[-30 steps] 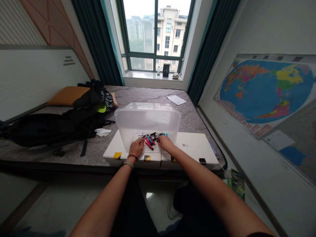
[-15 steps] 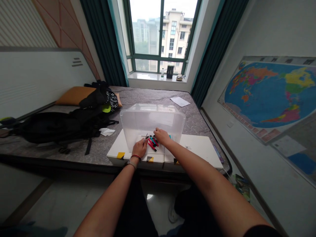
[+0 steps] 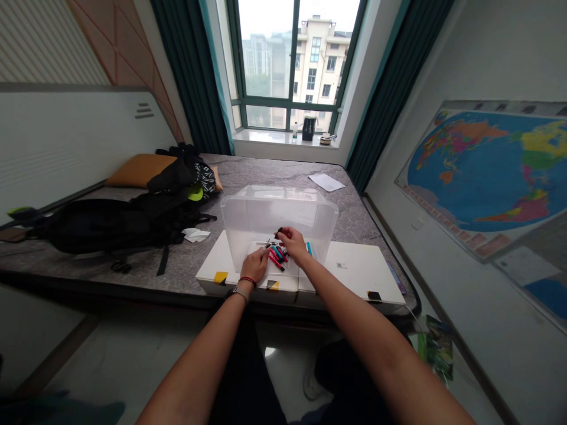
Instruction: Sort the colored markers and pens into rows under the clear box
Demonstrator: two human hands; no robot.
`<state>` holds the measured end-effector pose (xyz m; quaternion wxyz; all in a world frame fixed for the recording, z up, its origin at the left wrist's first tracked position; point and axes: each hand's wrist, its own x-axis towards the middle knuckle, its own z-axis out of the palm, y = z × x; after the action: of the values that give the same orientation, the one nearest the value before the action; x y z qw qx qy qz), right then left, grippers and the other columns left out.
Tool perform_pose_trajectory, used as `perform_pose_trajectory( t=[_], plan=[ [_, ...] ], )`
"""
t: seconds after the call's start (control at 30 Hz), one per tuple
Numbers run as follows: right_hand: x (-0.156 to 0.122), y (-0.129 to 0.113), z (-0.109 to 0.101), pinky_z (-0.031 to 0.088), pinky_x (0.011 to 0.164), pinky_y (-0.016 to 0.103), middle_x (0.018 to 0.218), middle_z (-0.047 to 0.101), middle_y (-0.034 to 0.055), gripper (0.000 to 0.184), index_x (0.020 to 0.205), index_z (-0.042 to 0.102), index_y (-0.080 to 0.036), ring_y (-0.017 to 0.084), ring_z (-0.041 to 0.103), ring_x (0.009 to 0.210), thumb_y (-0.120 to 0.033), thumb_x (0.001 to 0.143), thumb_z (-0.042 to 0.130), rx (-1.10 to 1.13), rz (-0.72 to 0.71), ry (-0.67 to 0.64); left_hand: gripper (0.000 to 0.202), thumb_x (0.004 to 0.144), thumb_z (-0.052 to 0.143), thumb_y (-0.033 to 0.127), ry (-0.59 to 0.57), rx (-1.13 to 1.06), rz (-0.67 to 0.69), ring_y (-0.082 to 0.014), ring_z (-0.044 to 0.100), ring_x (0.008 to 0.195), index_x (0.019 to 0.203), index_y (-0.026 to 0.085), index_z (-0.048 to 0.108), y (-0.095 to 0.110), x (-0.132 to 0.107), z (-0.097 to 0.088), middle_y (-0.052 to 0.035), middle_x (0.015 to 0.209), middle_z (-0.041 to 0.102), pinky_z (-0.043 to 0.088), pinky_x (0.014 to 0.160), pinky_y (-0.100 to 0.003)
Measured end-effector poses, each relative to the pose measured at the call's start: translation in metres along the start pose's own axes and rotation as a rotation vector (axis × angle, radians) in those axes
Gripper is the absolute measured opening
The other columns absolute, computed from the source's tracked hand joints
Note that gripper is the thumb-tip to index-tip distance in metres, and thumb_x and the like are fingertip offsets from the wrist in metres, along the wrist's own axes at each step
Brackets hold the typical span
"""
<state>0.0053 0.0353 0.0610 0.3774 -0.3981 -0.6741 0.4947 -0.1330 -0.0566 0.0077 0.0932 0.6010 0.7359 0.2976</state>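
Note:
A clear plastic bin (image 3: 279, 212) lies on its side, its open face toward me. Inside, a loose pile of red, black and teal pens or markers (image 3: 277, 257) rests on the bin's lower wall. Just left of the pile is my left hand (image 3: 256, 264), fingers curled together at its edge; what they hold, if anything, is too small to make out. My right hand (image 3: 292, 242) pinches a small black object (image 3: 278, 232) above the pile's far side. More teal pens (image 3: 309, 249) lie right of my right wrist, partly hidden.
Two white boxes (image 3: 363, 265) support the bin on a grey mattress (image 3: 266, 168). Left of them lie a black backpack (image 3: 97, 224), an orange pillow (image 3: 139, 170) and a crumpled tissue (image 3: 195, 235). A white paper sheet (image 3: 326, 182) lies beyond the bin.
My right hand has lifted slightly away from the pile, and a small black object now shows in its fingers. My left hand stays beside the pens. The view has shifted a little.

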Motion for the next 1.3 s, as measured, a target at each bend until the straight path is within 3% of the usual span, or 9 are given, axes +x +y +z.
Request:
perform_pose_trajectory(
  t=[0.1,0.23,0.4,0.73,1.1,1.3],
  plan=[
    [-0.013,-0.008,0.003,0.055,0.079,0.034,0.105,0.069,0.0077,0.025,0.101,0.055,-0.019,0.017,0.067,0.093,-0.037,0.085,0.061,0.462,-0.024,-0.049,0.044,0.098,0.027,0.049,0.011,-0.003,0.009,-0.0181,0.061,0.075,0.095,0.022,0.061,-0.002,0.001,0.002,-0.0051,0.082,0.067,0.035,0.066,-0.026],
    [-0.023,-0.019,0.004,0.057,0.079,0.035,0.102,0.071,0.0071,0.033,0.098,0.057,-0.019,0.018,0.068,0.092,-0.041,0.077,0.069,0.58,-0.051,-0.036,0.043,0.098,0.027,0.048,0.009,0.004,0.008,-0.0182,0.061,0.075,0.095,0.023,0.061,-0.002,0.001,0.003,-0.0053,0.083,0.067,0.036,0.066,-0.026],
    [-0.021,-0.021,0.004,0.056,0.082,0.037,0.099,0.072,0.0067,0.03,0.096,0.06,-0.019,0.02,0.068,0.092,-0.039,0.076,0.07,0.51,-0.095,-0.067,0.043,0.098,0.026,0.049,0.011,0.01,0.009,-0.0185,0.061,0.074,0.094,0.023,0.061,0.0,0.0,0.0,-0.0049,0.082,0.067,0.035,0.065,-0.026],
    [-0.022,-0.005,0.012,0.052,0.087,0.035,0.095,0.072,0.0065,0.017,0.094,0.064,-0.018,0.017,0.067,0.088,-0.028,0.08,0.064,0.167,-0.216,-0.119,0.045,0.099,0.025,0.049,0.003,0.022,0.013,-0.0186,0.062,0.075,0.095,0.022,0.061,-0.003,0.001,0.002,-0.006,0.084,0.068,0.034,0.065,-0.027],
    [-0.022,0.009,0.027,0.051,0.084,0.031,0.094,0.071,0.0053,0.018,0.097,0.062,-0.018,0.016,0.066,0.087,-0.028,0.082,0.06,0.088,-0.192,-0.098,0.041,0.099,0.029,0.044,-0.018,0.013,-0.009,-0.02,0.064,0.078,0.099,0.022,0.062,-0.005,0.003,0.003,-0.0074,0.086,0.07,0.037,0.068,-0.028],
    [-0.021,0.004,0.027,0.05,0.08,0.028,0.082,0.069,0.0014,0.028,0.102,0.063,-0.019,0.016,0.065,0.077,-0.035,0.079,0.065,-0.026,-0.151,-0.025,0.041,0.098,0.029,0.044,-0.007,-0.001,0.016,-0.0205,0.064,0.076,0.098,0.022,0.063,-0.005,0.002,0.003,-0.0072,0.084,0.07,0.037,0.066,-0.028]
  ],
)
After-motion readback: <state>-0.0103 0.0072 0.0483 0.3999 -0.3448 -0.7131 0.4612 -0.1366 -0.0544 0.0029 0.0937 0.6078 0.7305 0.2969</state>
